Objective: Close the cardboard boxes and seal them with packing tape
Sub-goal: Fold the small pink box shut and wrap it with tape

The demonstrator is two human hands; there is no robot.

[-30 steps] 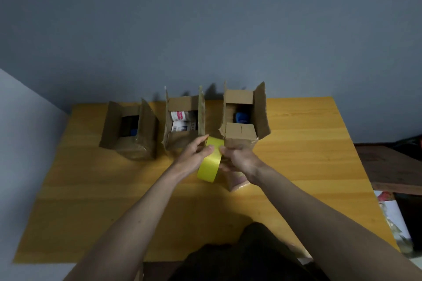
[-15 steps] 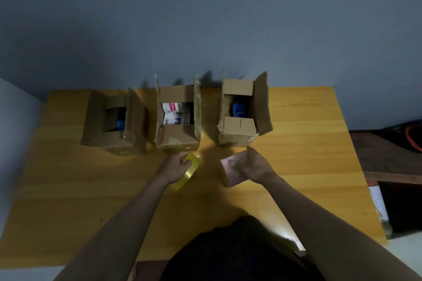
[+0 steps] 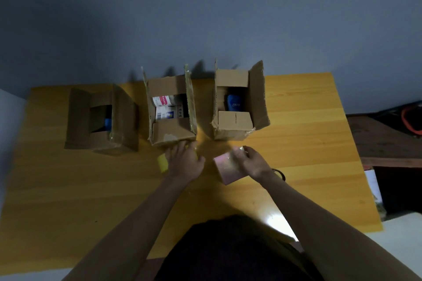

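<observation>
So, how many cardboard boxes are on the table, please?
3, all open, in a row along the table's far side: the left box, the middle box just beyond the left hand, and the right box. None seems hidden.

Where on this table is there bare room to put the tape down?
Bare wood on the table left of the left hand, and right of the right hand. Crowded between the hands, by the pink block and boxes.

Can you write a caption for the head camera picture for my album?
Three open cardboard boxes wait on a yellow table while the left hand holds yellow tape and the right hand holds a pink box.
</observation>
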